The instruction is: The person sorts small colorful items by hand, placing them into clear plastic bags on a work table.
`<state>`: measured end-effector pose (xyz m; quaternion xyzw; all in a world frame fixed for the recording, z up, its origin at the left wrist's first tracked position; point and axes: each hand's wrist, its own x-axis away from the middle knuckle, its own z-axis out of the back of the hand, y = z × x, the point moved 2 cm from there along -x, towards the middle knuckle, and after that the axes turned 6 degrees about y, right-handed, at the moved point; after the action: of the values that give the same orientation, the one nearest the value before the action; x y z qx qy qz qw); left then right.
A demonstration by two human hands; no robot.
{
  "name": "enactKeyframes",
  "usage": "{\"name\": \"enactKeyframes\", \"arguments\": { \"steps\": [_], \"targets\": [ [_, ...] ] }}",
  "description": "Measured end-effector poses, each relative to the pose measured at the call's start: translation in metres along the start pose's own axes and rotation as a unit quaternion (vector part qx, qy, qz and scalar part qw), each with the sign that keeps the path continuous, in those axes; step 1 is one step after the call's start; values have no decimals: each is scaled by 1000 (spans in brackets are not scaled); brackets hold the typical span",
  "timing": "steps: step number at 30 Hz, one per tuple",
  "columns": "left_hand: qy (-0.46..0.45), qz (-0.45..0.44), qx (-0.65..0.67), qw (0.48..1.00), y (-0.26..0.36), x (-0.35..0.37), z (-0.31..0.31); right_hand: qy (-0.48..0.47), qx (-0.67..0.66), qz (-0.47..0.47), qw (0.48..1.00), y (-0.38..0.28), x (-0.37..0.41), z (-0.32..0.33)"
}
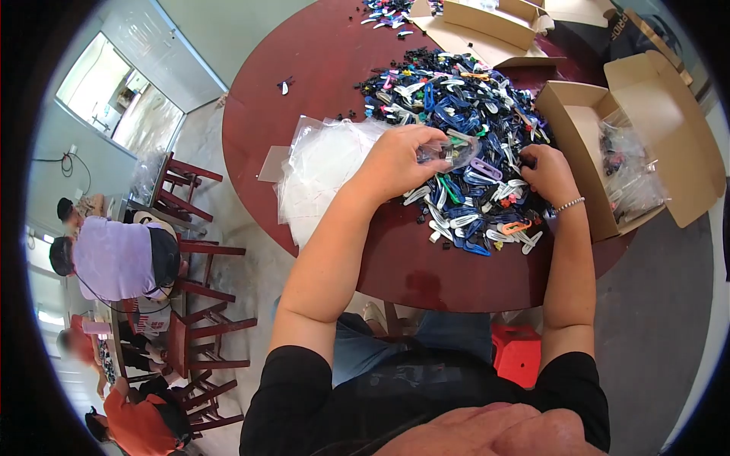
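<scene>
My left hand (pixel 401 161) pinches a small clear plastic bag (pixel 459 152) above the pile, its open end toward the right. A few clips seem to show through the film. My right hand (pixel 550 178), with a beaded bracelet at the wrist, reaches into the right side of the pile of hair clips (pixel 456 99). Its fingers are curled together, and what they hold is hidden. The clips are mostly navy, black and white. A lilac hair clip (pixel 487 169) and an orange hair clip (pixel 515 227) lie between and below my hands.
Flat clear bags (pixel 323 163) are stacked left of the pile on the round dark-red table (pixel 262 91). An open cardboard box (pixel 574 129) with filled bags (pixel 627 171) stands at right; another carton (pixel 487 26) is behind. Several people sit at far left near wooden stools (pixel 201 258).
</scene>
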<state>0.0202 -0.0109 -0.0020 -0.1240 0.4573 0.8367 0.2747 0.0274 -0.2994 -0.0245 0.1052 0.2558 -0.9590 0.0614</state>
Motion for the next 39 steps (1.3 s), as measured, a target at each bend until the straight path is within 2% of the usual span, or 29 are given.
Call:
{"name": "enactKeyframes", "arguments": {
  "steps": [3,4,6,7,8,10,12,14,15,17,21,26,33,35,39],
  "targets": [
    [7,-3,2,1000,0,1,0,12,-60,-45,997,1,-1,3],
    [7,-13,0,1000,0,0,0,12,-59,-41,997,10,-3,1],
    [13,-22,-6,1000,-1,0,0,75,-73,16,994,21,-9,-1],
    [9,-27,0,1000,-1,0,0,42,-146,-50,987,21,-8,0],
    [5,-32,4,999,-2,0,0,41,-148,-40,987,16,-9,1],
    [7,-30,14,999,-3,1,-1,38,-277,-144,949,12,-8,1],
    [7,-36,4,999,-4,1,-1,29,-315,-141,938,10,-8,2],
    [10,-34,6,999,-3,1,-1,31,-492,-198,847,5,-5,3],
    [10,-32,7,999,-2,2,0,28,-491,-199,848,9,-5,2],
    [13,-36,3,999,-2,1,-1,-29,-592,-187,783,18,-8,-2],
    [14,-53,6,998,-5,1,-2,-59,-632,-189,749,13,-9,-1],
    [14,-58,3,998,-6,1,-3,-96,-715,-195,664,15,-10,-1],
    [8,-42,8,999,-3,1,-2,-108,-727,-185,652,17,-13,-6],
    [7,-44,2,999,-3,2,-2,-76,-715,-202,665,13,-12,-8],
    [4,-41,2,999,-3,1,-2,-84,-716,-194,665,2,-10,-4]
  ]
}}
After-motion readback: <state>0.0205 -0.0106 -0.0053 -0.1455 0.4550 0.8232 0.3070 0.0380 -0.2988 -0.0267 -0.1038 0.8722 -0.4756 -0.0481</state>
